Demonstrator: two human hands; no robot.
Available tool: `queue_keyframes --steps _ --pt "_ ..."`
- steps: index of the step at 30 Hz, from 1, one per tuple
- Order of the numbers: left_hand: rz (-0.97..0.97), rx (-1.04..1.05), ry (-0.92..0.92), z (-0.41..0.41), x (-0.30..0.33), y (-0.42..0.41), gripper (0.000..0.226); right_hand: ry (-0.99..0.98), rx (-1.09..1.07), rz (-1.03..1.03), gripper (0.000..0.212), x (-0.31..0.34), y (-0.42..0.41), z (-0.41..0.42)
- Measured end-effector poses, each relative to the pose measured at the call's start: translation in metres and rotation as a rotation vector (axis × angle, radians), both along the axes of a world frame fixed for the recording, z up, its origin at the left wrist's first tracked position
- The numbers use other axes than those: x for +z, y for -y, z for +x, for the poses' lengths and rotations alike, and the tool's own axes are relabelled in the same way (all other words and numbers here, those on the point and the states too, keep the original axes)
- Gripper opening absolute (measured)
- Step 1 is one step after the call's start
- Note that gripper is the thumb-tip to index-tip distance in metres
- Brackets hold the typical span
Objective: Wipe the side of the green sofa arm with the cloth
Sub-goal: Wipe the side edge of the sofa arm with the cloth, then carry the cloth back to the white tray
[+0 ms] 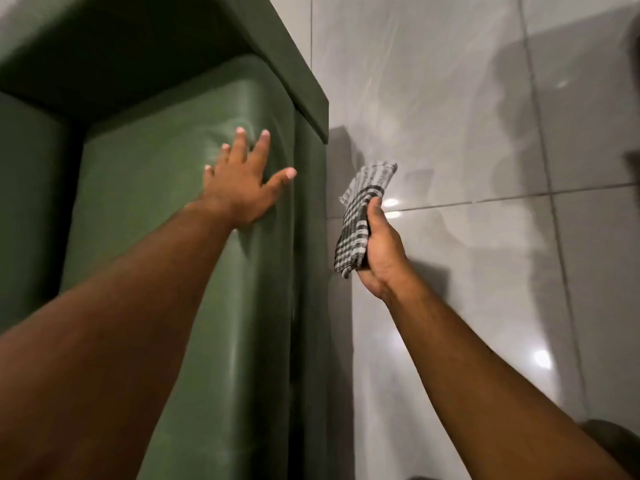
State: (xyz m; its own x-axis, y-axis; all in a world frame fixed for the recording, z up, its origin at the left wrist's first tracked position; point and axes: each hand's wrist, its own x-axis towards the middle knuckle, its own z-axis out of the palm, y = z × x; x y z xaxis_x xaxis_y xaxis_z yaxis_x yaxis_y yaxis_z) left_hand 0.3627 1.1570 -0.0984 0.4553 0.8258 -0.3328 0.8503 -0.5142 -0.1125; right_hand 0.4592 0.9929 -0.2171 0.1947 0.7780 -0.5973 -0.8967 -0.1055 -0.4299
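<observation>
The green sofa arm (180, 278) fills the left half of the view, its padded top running away from me and its narrow side face (310, 237) dropping toward the floor. My left hand (242, 188) lies flat on the padded top with fingers spread, pressing a dent into it. My right hand (379, 251) hangs over the floor just right of the arm's side and grips a black-and-white checked cloth (360, 216), bunched in the fist with a loose corner sticking up. The cloth is close to the side face but apart from it.
Glossy grey floor tiles (485, 150) with dark grout lines spread to the right of the sofa, showing light glare and shadows. The sofa's dark green back (173, 46) crosses the top left. A dark shape (616, 441) sits at the bottom right corner.
</observation>
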Motion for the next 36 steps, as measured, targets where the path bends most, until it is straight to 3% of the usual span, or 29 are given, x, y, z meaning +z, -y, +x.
queue_keyframes --steps 5,10,16,21,25,36 --pt "-0.032 0.12 0.219 -0.02 0.124 0.072 0.087 -0.011 0.011 -0.008 0.057 0.151 0.038 0.032" --pt "0.0 0.275 0.261 -0.062 0.246 0.145 0.097 0.065 0.099 0.044 0.052 0.294 0.067 0.04" --pt "0.168 0.571 0.418 -0.141 0.396 0.238 0.092 0.18 0.371 0.157 0.055 0.444 0.082 -0.009" --pt "0.373 0.887 0.482 -0.261 0.496 0.357 0.089 0.305 0.697 0.308 0.054 0.554 0.119 -0.116" --pt "0.539 1.107 0.5 -0.357 0.532 0.464 0.088 0.345 0.976 0.472 0.056 0.612 0.165 -0.229" --pt "0.789 1.718 0.384 -0.533 0.541 0.82 0.086 0.186 1.718 0.664 0.053 0.652 0.432 -0.553"
